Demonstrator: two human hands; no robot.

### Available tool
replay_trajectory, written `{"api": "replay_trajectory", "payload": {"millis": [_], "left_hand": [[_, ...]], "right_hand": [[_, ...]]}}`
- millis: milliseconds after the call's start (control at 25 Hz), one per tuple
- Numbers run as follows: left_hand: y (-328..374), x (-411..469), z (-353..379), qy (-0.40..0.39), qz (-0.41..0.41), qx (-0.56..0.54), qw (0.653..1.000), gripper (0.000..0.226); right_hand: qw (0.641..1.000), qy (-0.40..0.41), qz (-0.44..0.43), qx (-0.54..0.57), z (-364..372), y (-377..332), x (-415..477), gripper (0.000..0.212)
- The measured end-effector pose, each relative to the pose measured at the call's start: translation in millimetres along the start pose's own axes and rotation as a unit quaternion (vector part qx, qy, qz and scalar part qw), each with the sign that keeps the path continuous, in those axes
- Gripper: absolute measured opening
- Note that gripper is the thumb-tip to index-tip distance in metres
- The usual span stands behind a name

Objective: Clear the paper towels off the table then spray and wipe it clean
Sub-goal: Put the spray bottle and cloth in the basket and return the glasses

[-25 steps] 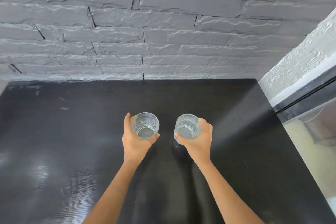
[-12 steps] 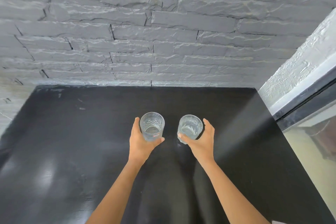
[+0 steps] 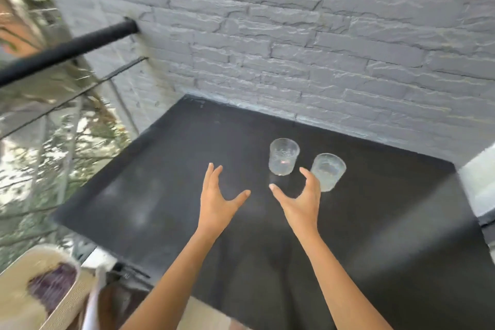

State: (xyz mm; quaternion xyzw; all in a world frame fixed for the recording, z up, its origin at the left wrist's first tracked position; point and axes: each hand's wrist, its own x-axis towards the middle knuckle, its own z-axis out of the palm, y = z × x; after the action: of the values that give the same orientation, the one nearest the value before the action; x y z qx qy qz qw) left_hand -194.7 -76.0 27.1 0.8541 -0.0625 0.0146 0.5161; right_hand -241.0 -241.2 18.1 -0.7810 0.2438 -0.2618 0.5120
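Standing on black table (image 3: 166, 182) by grey stone wall (image 3: 321, 48), two glasses (image 3: 283, 157), both hands' grip released.

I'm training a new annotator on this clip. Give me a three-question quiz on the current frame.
1. True or false: the left hand is gripping a glass.
2. How many glasses stand on the black table?
3. Which glass is nearer the stone wall: (a) the left glass or (b) the right glass?

Key
1. False: both hands are open, and the right hand sits just in front of the right glass without clasping it.
2. Two, both upright.
3. (a).
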Motion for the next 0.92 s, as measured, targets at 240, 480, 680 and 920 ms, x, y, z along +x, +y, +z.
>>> {"api": "replay_trajectory", "payload": {"millis": [240, 480, 680, 920], "left_hand": [[-65.3, -86.3, -112.4, 0.157, -0.079, 0.052, 0.983, 0.068], [-142.4, -158.1, -212.2, 0.272, -0.216, 0.001, 0.938, 0.051], [-223.6, -196.2, -250.6, 0.299, -0.331, -0.105, 0.889, 0.031], [-339.1, -190.8, -261.3, 0.162, -0.467, -0.159, 0.854, 0.053]], "right_hand": [[0.986, -0.158, -0.013, 0.052, 74.1, -33.6, -97.9, 0.059], [0.945, -0.322, -0.037, 0.046, 158.2, -55.5, -199.5, 0.047], [0.914, -0.403, -0.030, -0.028, 235.9, -42.9, -285.5, 0.043], [0.865, -0.466, 0.118, -0.144, 334.0, 26.8, -360.7, 0.064]]}}
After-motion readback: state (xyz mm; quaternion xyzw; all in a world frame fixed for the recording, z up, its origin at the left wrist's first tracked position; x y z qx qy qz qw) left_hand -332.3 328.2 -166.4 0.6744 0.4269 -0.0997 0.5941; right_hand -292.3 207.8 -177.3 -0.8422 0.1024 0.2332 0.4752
